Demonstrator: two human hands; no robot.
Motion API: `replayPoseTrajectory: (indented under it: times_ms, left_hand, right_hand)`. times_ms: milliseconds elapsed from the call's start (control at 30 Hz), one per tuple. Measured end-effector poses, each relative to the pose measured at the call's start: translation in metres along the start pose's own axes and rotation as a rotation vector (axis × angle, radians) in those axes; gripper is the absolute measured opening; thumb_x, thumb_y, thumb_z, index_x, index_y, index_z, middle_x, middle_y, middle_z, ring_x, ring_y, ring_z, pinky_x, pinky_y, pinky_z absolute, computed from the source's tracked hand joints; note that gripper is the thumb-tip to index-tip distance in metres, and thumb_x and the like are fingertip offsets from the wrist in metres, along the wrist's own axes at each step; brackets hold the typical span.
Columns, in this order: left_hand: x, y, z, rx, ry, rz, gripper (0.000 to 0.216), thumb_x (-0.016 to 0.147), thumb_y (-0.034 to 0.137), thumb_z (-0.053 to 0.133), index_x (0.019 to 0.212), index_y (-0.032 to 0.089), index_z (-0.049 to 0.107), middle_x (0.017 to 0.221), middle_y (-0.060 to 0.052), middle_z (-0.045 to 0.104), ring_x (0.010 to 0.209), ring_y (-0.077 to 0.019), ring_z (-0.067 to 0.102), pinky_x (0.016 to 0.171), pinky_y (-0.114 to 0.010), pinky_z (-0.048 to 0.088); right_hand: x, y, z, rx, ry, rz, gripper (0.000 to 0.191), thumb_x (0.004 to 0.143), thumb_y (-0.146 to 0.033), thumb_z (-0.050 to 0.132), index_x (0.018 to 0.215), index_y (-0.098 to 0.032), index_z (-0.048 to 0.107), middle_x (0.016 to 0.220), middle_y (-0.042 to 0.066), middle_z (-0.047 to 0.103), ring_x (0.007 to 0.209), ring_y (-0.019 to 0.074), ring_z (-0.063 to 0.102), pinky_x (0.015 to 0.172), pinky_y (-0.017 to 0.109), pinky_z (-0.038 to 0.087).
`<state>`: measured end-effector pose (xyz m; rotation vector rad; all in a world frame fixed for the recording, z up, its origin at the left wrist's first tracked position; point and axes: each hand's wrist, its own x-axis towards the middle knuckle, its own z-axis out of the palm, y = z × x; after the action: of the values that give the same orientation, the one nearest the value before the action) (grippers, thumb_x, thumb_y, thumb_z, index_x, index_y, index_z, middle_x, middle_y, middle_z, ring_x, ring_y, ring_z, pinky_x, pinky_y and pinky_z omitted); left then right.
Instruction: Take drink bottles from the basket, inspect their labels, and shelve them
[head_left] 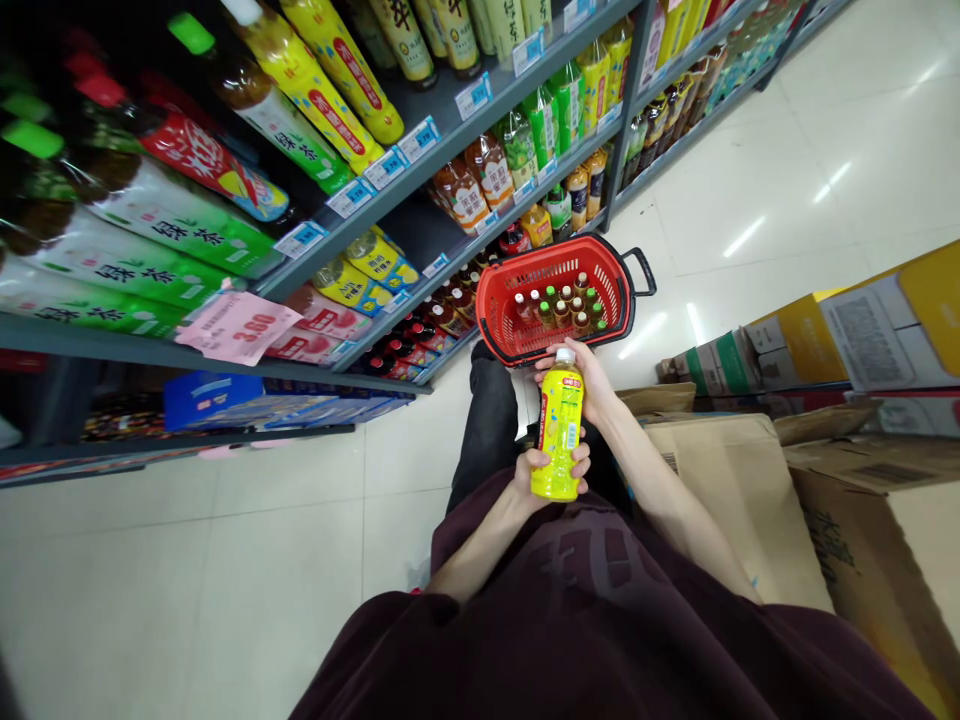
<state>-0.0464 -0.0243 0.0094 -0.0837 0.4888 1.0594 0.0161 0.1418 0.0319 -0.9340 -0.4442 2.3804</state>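
A yellow drink bottle (559,425) with a white cap is held in front of my body, its label facing up toward me. My left hand (531,468) grips it near the base, the fingers wrapped around its lower part. Around the neck and upper end, my right hand (589,378) closes on the same bottle. Just beyond the bottle sits a red shopping basket (491,300) with a black rim and handle. Several small bottles (561,308) with green, white and pale caps stand inside it.
Shelves (390,215) of bottled drinks with price tags run along the left and ahead. A pink price sign (238,322) hangs off one shelf edge. Cardboard boxes (739,490) are stacked close on my right. Pale floor tiles (285,560) lie below.
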Motion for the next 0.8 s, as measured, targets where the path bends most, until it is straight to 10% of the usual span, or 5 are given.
replayPoseTrajectory:
  times_ms: [267, 800]
  left_hand:
    - [0.004, 0.002, -0.001, 0.163, 0.11, 0.067, 0.052, 0.061, 0.025, 0.08, 0.11, 0.017, 0.064, 0.094, -0.004, 0.064, 0.077, -0.0154, 0.061, 0.073, -0.032, 0.055]
    - [0.007, 0.004, 0.015, 0.413, 0.339, 0.16, 0.045, 0.06, 0.025, 0.088, 0.099, 0.013, 0.069, 0.097, -0.009, 0.073, 0.077, -0.0208, 0.07, 0.075, -0.039, 0.06]
  right_hand:
    - [0.0, 0.004, 0.0, -0.144, 0.2, 0.104, 0.024, 0.095, -0.039, 0.055, 0.082, -0.02, 0.064, 0.065, 0.003, 0.074, 0.045, 0.0176, 0.062, 0.044, 0.027, 0.05]
    - [0.0, 0.002, -0.004, -0.115, 0.131, 0.075, 0.037, 0.091, -0.056, 0.062, 0.082, -0.02, 0.065, 0.062, 0.003, 0.072, 0.049, 0.0184, 0.065, 0.047, 0.028, 0.051]
